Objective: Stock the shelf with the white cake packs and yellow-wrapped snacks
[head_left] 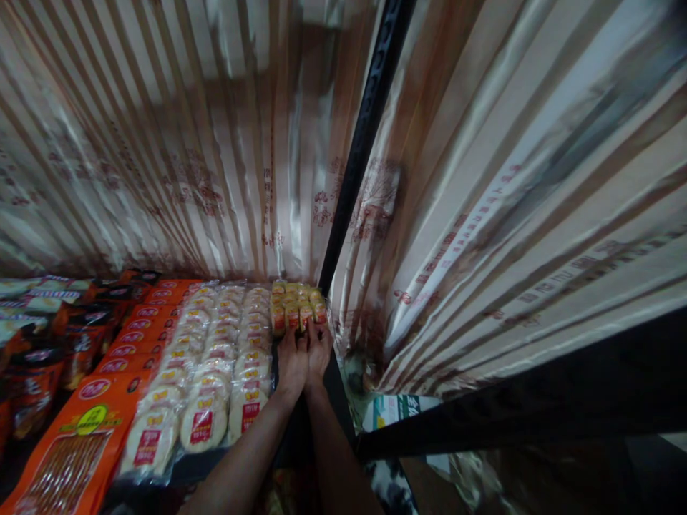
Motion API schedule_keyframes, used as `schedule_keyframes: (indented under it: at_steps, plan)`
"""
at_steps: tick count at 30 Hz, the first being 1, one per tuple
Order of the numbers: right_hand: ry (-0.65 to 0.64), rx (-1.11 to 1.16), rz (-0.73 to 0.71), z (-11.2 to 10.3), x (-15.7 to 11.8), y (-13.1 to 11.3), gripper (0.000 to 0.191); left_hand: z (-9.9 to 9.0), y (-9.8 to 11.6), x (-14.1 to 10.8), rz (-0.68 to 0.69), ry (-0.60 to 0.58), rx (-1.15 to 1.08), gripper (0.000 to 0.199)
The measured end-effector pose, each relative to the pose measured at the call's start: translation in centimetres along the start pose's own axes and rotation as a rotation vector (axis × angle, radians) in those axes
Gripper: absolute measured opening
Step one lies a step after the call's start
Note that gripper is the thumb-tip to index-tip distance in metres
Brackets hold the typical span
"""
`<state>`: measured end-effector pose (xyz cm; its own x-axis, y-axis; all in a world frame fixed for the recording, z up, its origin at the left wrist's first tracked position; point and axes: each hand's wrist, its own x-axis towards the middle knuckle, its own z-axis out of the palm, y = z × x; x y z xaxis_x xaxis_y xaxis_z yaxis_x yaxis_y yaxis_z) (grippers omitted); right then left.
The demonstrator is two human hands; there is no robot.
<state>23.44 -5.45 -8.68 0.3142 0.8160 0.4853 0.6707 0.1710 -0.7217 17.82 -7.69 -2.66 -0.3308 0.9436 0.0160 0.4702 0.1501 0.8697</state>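
Note:
Both of my hands reach to the far right corner of a dark shelf point(201, 465). My left hand point(293, 363) and my right hand point(318, 352) are side by side, fingertips at the front row of small yellow-and-red packs point(293, 297). The fingers are bent against the packs; whether they grip one is too small to tell. Just left of the packs run rows of round pale cakes in clear wrappers point(204, 422), overlapping from front to back.
Orange packets point(75, 450) and dark-and-orange bags point(35, 383) lie at the left. A black upright post point(357, 164) stands behind my hands. Pleated printed curtains point(215, 143) hang behind and to the right. A black rail point(515, 400) crosses the lower right.

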Motion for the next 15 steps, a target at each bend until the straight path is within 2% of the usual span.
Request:
schedule_keyframes:
  at_steps: [5,9,15]
  plan:
    - [-0.02,0.071,-0.045,0.28,0.02,0.69,0.043,0.18,0.14,-0.23,-0.003,0.012,0.016,0.04]
    - [-0.029,0.125,-0.012,0.33,0.03,0.64,0.045,0.1,0.22,-0.2,-0.019,-0.015,0.016,0.04]
    - [-0.078,0.075,-0.003,-0.11,0.14,0.15,0.046,-0.08,0.33,-0.08,-0.041,-0.055,0.019,0.038]
